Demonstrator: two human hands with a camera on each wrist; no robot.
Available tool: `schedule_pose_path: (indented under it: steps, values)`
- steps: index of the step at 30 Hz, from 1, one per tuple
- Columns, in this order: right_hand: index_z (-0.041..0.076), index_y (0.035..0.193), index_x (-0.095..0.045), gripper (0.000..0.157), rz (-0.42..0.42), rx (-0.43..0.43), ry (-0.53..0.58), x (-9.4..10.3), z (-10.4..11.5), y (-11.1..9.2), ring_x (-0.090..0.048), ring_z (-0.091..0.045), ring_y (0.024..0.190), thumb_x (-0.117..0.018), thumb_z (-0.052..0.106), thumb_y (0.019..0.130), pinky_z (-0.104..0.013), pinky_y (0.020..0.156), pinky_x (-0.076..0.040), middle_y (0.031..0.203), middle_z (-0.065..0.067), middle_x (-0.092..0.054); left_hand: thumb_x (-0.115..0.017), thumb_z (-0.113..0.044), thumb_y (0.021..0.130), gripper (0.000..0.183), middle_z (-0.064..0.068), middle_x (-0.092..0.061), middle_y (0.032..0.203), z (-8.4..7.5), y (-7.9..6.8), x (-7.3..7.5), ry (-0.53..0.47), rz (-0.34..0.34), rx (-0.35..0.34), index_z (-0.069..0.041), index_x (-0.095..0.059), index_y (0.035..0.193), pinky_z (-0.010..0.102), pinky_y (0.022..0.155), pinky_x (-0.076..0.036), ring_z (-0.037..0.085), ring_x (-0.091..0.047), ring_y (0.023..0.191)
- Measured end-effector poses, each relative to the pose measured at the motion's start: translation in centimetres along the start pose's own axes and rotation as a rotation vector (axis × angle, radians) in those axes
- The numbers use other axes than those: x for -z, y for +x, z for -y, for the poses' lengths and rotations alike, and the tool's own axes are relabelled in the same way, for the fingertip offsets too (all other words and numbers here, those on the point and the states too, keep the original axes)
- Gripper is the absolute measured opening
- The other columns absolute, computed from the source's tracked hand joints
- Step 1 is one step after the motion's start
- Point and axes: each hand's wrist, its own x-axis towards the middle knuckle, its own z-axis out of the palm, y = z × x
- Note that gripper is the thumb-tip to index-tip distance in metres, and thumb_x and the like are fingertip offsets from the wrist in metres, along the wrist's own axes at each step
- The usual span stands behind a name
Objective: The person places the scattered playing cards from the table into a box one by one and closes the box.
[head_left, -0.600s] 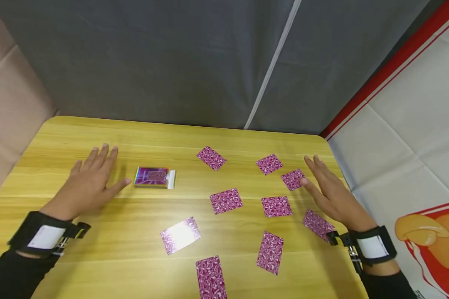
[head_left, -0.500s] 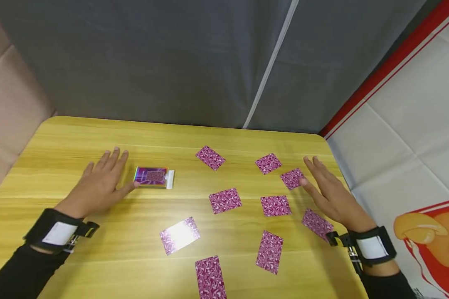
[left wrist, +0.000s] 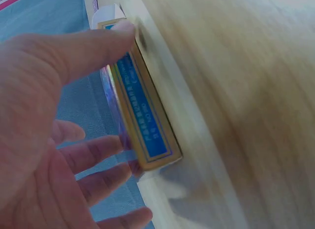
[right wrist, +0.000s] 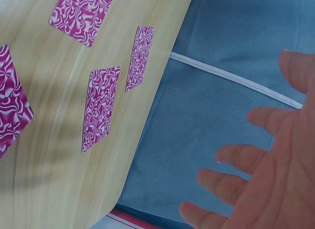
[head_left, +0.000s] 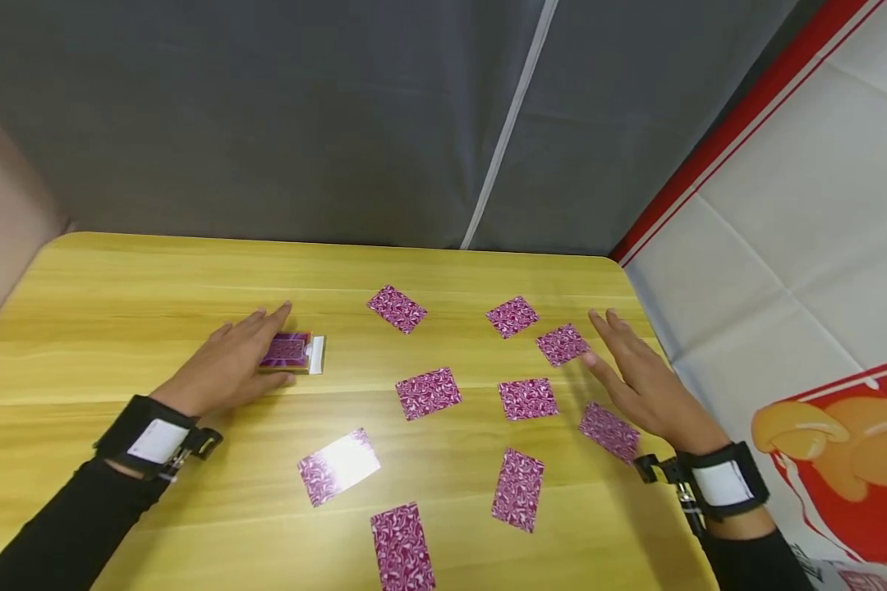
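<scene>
My left hand (head_left: 225,365) reaches over the left end of a small purple card box (head_left: 287,351) with a white flap out at its right end. In the left wrist view the thumb is in front of the box's gold-and-blue side (left wrist: 142,111), and the fingers spread beyond it without closing; whether they touch it I cannot tell. My right hand (head_left: 646,390) hovers above the right side of the table with fingers extended, holding nothing. Below it lie a patterned playing card (head_left: 609,432) and, by the thumb, another playing card (head_left: 562,345).
Several more face-down magenta-and-white cards, among them a glare-whitened card (head_left: 338,466) and a near card (head_left: 402,546), are scattered over the yellow wooden table (head_left: 192,525). A grey curtain (head_left: 266,123) hangs behind; a white wall panel (head_left: 806,205) borders the right.
My left hand has moved right, from beside the card box to over its left end. The right hand keeps nearly the same pose. The view has shifted slightly.
</scene>
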Motion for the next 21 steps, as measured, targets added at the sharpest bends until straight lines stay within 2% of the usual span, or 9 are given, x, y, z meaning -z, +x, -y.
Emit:
schedule_pose_path:
  steps: [5,8,13,17,21]
  values:
    - [0.019,0.157,-0.012,0.065,0.004,-0.009,0.002,-0.2,0.0,0.3,-0.009,-0.043,0.145,-0.04,0.04,0.102,-0.076,0.108,-0.017,0.162,-0.023,-0.009,-0.073,-0.022,0.084,0.089,0.036,-0.042,0.144,0.2,0.6,0.4,-0.047,0.012,-0.047,0.004,-0.022,0.152,0.065,0.104,-0.038,0.048,-0.042,0.127]
    - [0.019,0.157,-0.013,0.065,0.019,-0.008,0.012,-0.5,0.0,0.6,-0.01,-0.043,0.145,-0.039,0.041,0.102,-0.076,0.108,-0.017,0.162,-0.023,-0.009,-0.072,-0.019,0.085,0.086,0.035,-0.045,0.142,0.4,0.8,0.5,-0.07,0.031,-0.051,0.004,-0.024,0.151,0.064,0.103,-0.04,0.047,-0.044,0.126]
    - [0.016,0.157,-0.016,0.068,0.057,-0.002,0.03,-1.5,-0.2,1.0,-0.015,-0.047,0.143,-0.04,0.045,0.101,-0.076,0.107,-0.02,0.162,-0.025,-0.01,-0.074,-0.022,0.083,0.086,0.034,-0.049,0.139,0.5,0.4,0.3,-0.06,0.023,-0.042,0.002,-0.028,0.151,0.064,0.102,-0.041,0.046,-0.046,0.124]
    - [0.012,0.155,-0.023,0.074,0.085,0.027,-0.016,-2.6,-0.8,1.4,-0.024,-0.052,0.138,-0.048,0.049,0.096,-0.075,0.103,-0.029,0.159,-0.03,-0.013,-0.074,-0.023,0.083,0.085,0.035,-0.048,0.139,0.3,-0.3,0.2,-0.057,0.016,-0.032,0.001,-0.029,0.15,0.066,0.101,-0.041,0.048,-0.044,0.125]
    - [0.009,0.149,-0.038,0.072,0.106,0.058,-0.046,-3.7,-1.2,1.9,-0.024,-0.052,0.137,-0.062,0.042,0.09,-0.074,0.103,-0.032,0.158,-0.031,-0.016,-0.074,-0.025,0.083,0.084,0.036,-0.049,0.137,0.2,-0.7,0.4,-0.042,-0.008,-0.04,0.001,-0.03,0.15,0.066,0.1,-0.042,0.048,-0.045,0.124]
